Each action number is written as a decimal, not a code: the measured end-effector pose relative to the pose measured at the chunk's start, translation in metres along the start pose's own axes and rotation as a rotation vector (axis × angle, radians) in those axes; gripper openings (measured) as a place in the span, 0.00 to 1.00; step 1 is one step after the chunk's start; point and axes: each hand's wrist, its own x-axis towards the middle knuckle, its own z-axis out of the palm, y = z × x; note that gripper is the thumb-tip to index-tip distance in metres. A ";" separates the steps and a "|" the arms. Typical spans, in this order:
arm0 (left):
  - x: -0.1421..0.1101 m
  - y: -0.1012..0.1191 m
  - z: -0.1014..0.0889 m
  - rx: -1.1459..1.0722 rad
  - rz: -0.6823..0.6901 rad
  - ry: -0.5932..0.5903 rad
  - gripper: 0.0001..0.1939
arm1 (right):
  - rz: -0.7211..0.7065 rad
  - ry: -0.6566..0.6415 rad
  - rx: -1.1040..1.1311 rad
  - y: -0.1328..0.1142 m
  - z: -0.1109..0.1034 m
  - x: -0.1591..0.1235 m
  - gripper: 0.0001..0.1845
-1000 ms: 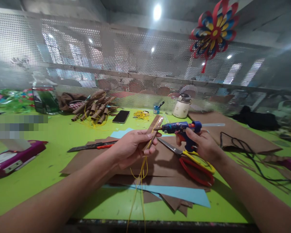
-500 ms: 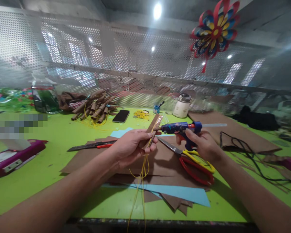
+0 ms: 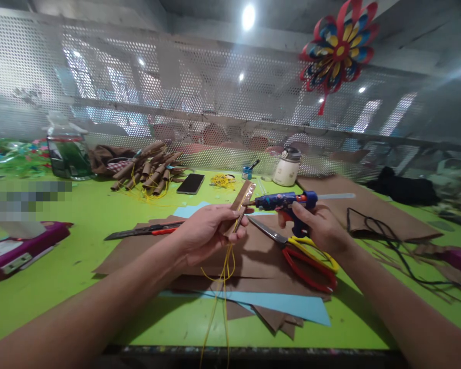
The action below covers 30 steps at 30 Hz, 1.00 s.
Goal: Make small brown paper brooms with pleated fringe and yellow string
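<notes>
My left hand [image 3: 211,230] is closed on a narrow folded strip of brown paper [image 3: 241,197], held tilted above the table. A shiny line of glue shows along the strip's edge, and yellow string [image 3: 226,271] hangs down from its lower end. In my right hand [image 3: 318,223] is a blue glue gun [image 3: 288,201], with a clear glue stick [image 3: 336,196] poking out of its back. Its nozzle meets or nearly meets the strip close to my left thumb. Below my hands, scissors [image 3: 311,269] with red and yellow handles lie on brown paper sheets [image 3: 138,256].
A utility knife [image 3: 142,230] lies left of my hand. Behind are rolled brown paper tubes [image 3: 151,171], a phone [image 3: 191,184], a yellow string bundle [image 3: 223,180] and a white flask [image 3: 287,168]. A black cord [image 3: 395,248] loops at right; a purple device [image 3: 26,251] stands left.
Hardly anything differs: the whole view has shifted slightly left. Both hands keep their hold, and the nozzle stays at about the same place on the strip.
</notes>
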 end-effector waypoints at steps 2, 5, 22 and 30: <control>0.000 0.000 0.000 -0.020 0.002 -0.010 0.06 | 0.003 0.013 -0.005 0.001 -0.001 0.000 0.19; 0.000 0.000 0.001 -0.009 0.005 -0.007 0.06 | -0.012 -0.011 -0.026 0.000 0.000 0.000 0.20; 0.003 -0.002 -0.001 0.031 0.009 -0.026 0.12 | -0.045 0.553 -0.371 0.017 -0.025 0.019 0.23; 0.006 -0.002 -0.004 0.080 0.063 0.061 0.12 | -0.119 0.167 -0.935 0.052 -0.036 0.024 0.17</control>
